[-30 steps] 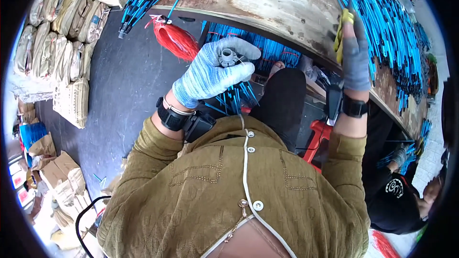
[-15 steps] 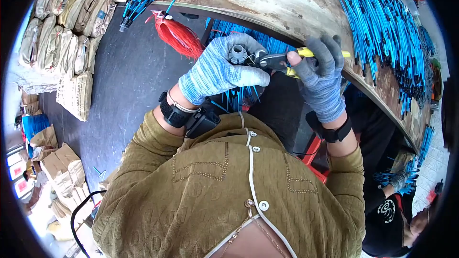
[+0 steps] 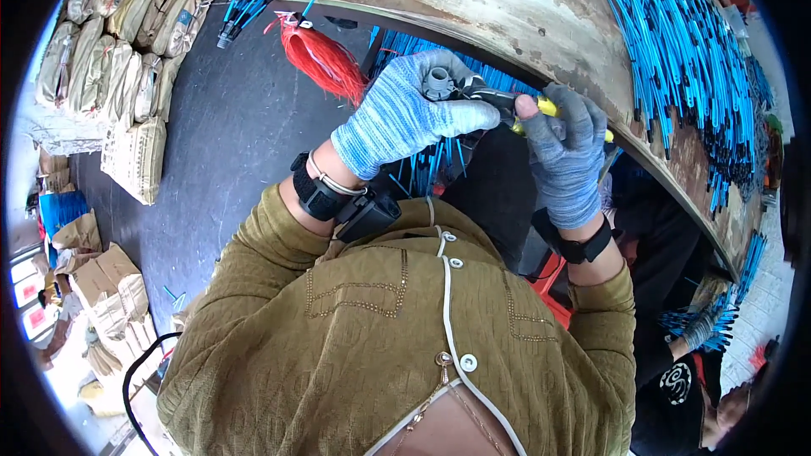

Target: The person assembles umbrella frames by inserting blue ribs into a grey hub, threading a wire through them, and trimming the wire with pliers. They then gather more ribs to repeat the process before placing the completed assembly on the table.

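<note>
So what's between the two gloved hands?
In the head view, a yellow-handled tool bridges them: the right hand grips its handle, and its dark tip meets the small grey fitting held in the left hand.

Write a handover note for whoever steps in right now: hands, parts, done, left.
Left hand: gloved, gripping a small grey fitting in front of the chest.
Right hand: gloved, closed on a yellow-handled tool whose dark tip meets the fitting.
Parts: blue cables heaped on the worn bench, more hanging under its edge; a red bundle to the left.
Done: tool and fitting brought together.
Left: cannot tell how far the work on the fitting is; nothing released yet.
</note>
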`<action>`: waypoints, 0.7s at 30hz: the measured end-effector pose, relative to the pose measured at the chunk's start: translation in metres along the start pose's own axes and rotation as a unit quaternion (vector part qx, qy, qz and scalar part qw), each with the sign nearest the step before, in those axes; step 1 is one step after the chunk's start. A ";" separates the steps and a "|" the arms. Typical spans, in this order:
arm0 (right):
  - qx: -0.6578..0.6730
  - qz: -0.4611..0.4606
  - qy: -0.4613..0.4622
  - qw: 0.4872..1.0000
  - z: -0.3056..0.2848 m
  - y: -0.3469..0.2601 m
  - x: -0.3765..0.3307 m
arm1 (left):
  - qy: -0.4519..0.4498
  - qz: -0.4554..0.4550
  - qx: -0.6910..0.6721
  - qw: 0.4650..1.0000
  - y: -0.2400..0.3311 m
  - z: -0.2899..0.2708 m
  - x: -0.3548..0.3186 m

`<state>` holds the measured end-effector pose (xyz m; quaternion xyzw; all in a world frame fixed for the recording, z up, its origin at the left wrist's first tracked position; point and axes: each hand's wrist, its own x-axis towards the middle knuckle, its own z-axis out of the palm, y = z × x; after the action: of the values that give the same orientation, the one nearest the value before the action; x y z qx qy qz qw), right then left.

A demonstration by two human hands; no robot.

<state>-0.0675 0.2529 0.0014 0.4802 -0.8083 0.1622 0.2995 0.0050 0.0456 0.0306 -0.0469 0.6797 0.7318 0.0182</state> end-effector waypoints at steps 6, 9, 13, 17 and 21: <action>0.299 0.115 -0.381 0.867 -0.047 0.026 0.034 | -0.123 0.118 0.029 0.985 -0.003 -0.010 0.000; 0.509 0.262 -0.611 0.547 -0.046 0.038 0.038 | -0.158 0.110 0.025 0.981 -0.006 -0.014 -0.009; 0.657 0.249 -0.506 0.500 -0.023 0.020 0.014 | -0.198 0.047 0.022 0.979 -0.004 -0.022 -0.001; 0.552 0.184 -0.426 0.693 -0.029 0.005 0.016 | -0.120 0.036 0.031 0.992 -0.005 -0.020 0.002; 0.261 0.151 -0.415 0.858 -0.045 0.012 0.029 | -0.132 0.056 0.028 0.989 -0.004 -0.022 0.003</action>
<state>-0.0733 0.2642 0.0551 0.4359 -0.8481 0.1965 -0.2281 0.0028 0.0234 0.0251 0.0889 0.6929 0.7123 0.0682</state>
